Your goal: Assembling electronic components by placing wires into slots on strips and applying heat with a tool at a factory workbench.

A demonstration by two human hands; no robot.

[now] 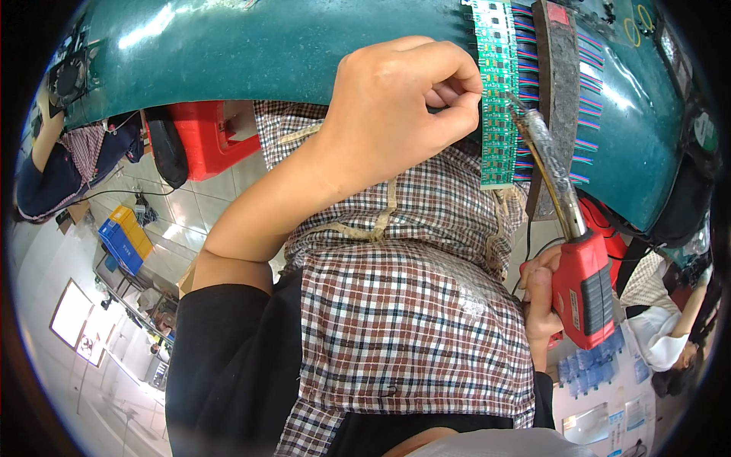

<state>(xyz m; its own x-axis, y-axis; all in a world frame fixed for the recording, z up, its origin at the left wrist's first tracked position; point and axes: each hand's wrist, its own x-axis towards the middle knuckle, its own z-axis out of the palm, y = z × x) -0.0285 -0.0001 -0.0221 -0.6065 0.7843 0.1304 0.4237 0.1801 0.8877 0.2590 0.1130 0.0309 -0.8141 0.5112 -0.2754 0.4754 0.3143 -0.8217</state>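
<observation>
A long green circuit board panel (499,137) with rows of small components lies at the table's front edge. My left hand (403,99) is at its left edge, thumb and forefinger pinched together; what they hold, if anything, is too small to make out. My right hand (539,301) grips a red and black soldering gun (582,289) from below. Its wrapped metal barrel and thin brass-coloured tube slant up to the left, the tip by the panel's right side. Several multicoloured wires (527,84) run from that side under a dark bar (560,91).
The green table mat (251,53) spans the far side. A red stool (205,141) stands below its left part. Other people are at the far left and right, one with a patterned sleeve (647,282). A blue and yellow crate (126,238) sits on the floor.
</observation>
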